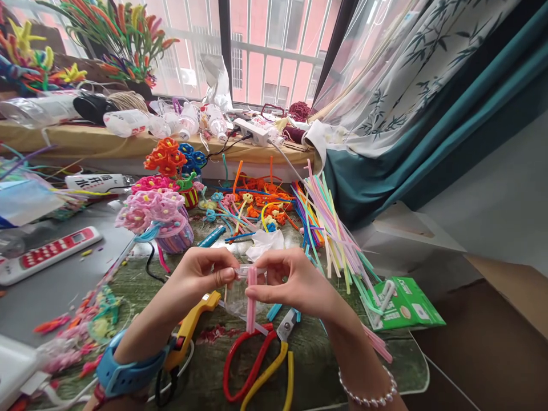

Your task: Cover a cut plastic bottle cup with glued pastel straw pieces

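Between my hands is a clear plastic cup (234,298), its rim raised toward me. My left hand (209,273) pinches this rim at its left side. Thumb and fingers of my right hand (295,282) press a pink pipe cleaner strip (252,308) upright against the cup's right side. The strip's lower end hangs above scissors (272,342) with one red and one yellow handle, lying on the table. A yellow glue gun (194,322) lies by my left wrist. Behind my hands is a crumpled white tissue (266,244).
Pink pipe-cleaner flowers (149,208) stand in a purple pot at left. Long pastel pipe cleaners (338,222) are piled at right, near a green packet (405,303). Orange pieces (269,194) lie at the back. A red-and-white calculator-like device (55,254) is far left.
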